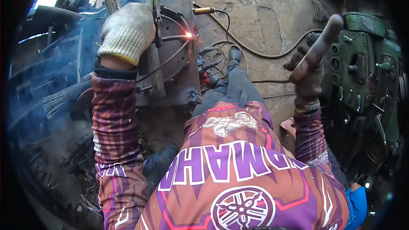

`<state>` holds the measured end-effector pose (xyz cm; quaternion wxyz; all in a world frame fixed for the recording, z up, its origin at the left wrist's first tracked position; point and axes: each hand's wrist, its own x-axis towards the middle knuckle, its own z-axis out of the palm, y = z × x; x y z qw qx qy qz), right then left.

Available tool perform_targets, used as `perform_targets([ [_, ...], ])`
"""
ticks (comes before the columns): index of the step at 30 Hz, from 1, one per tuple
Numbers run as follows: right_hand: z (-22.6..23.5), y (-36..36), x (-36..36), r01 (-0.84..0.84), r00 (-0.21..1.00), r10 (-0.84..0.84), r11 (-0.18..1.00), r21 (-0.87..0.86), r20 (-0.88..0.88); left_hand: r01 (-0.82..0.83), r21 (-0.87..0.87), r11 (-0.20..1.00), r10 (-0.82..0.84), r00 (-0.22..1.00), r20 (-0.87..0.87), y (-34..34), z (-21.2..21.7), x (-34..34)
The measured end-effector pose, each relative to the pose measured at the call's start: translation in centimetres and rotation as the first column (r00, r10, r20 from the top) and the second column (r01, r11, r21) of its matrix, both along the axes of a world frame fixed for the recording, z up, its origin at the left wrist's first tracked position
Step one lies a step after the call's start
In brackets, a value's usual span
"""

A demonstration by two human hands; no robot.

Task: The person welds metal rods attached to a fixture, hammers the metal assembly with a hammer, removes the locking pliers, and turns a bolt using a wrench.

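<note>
My left hand (128,30), in a white knit glove, is closed over the work plate at the upper left. Metal pliers (156,10) run along its right side, apparently in its grip; its fingers are mostly hidden. A thin rod (174,38) reaches from beside the pliers to a bright glowing spot (188,35) near the dark metal plate's (179,87) right edge. Curved rods (162,69) lie on that plate. Raised on the right, my right hand (309,74) wears a dirty dark glove. It is closed round a curved grey-brown bar (321,44) with a rounded end.
A wooden-handled tool (204,11) with a cable sticks out past the plate. Hoses (264,54) trail over the concrete floor (251,0). On the right stands a green machine (358,72) with levers. Smoke hangs over metal scrap (47,166) at left. A blue sleeve (357,204) shows lower right.
</note>
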<state>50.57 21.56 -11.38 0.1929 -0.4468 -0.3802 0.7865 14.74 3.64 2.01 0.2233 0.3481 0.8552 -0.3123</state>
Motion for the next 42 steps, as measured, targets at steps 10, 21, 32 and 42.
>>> perform_targets([
  [10,9.6,11.6,-15.2,0.077,0.950,0.074,0.887,0.455,-0.304,-0.111,0.003,0.994,0.111,0.994,0.005,-4.4,0.6,-0.5],
  [21,12.7,12.6,-17.0,0.087,0.936,0.147,0.786,0.612,-0.320,-0.084,0.306,0.948,0.080,0.996,0.025,-12.3,-0.1,-0.7],
  [32,17.6,8.1,-20.2,-0.082,0.834,0.438,0.700,0.710,-0.336,-0.082,0.455,0.887,0.070,0.997,0.043,-16.7,-3.3,-3.4],
  [42,23.0,1.9,-28.0,-0.100,0.770,0.591,0.486,0.868,-0.242,-0.012,0.780,0.625,0.128,0.988,-0.088,-21.2,-5.4,-1.8],
])
